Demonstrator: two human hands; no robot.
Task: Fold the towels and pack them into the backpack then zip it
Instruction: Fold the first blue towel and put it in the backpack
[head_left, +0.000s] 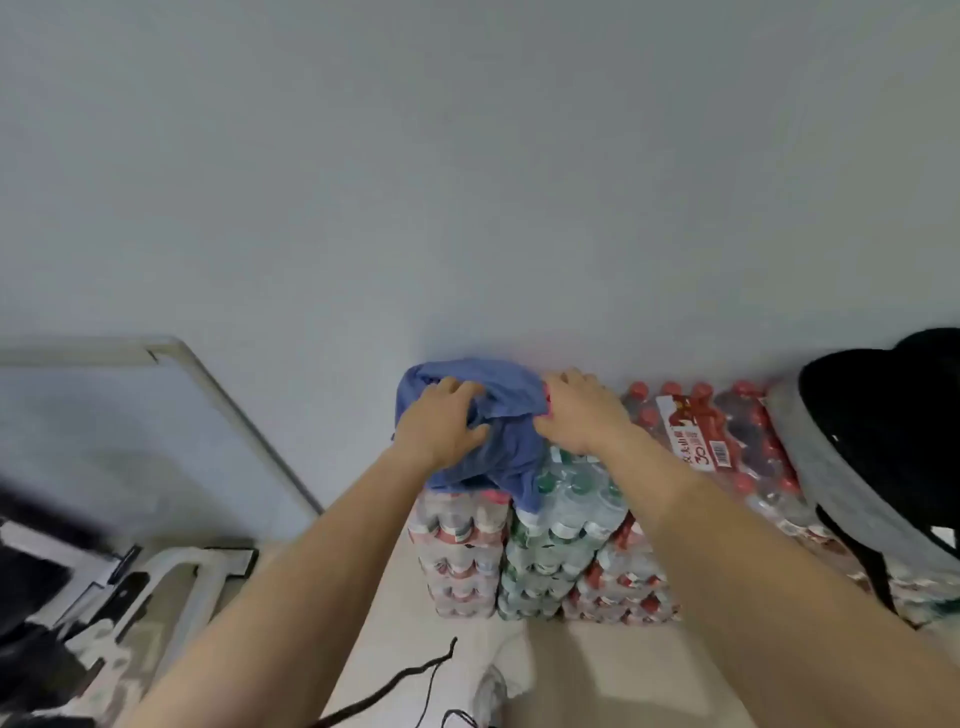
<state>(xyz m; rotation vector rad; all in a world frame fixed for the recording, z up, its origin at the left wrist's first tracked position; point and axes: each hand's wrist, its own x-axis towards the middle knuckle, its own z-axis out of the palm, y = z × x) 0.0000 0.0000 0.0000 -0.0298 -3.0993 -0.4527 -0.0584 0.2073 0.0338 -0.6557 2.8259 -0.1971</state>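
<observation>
A crumpled blue towel (506, 447) lies on top of stacked packs of bottled water against the white wall. My left hand (441, 421) grips a bunch of the towel's left part, fingers curled into the cloth. My right hand (579, 410) lies on the towel's right edge, where a bit of pink cloth (546, 402) shows beneath the fingers. Whether that hand holds anything is unclear. A black and grey backpack (878, 441) sits on the bottle packs at the far right, partly cut off by the frame edge.
Shrink-wrapped bottle packs (550, 551) are stacked several layers high from the floor, with red-capped bottles (727, 431) on the right. A white framed board (218, 405) leans on the wall at left. A black cable (410, 680) trails on the pale floor.
</observation>
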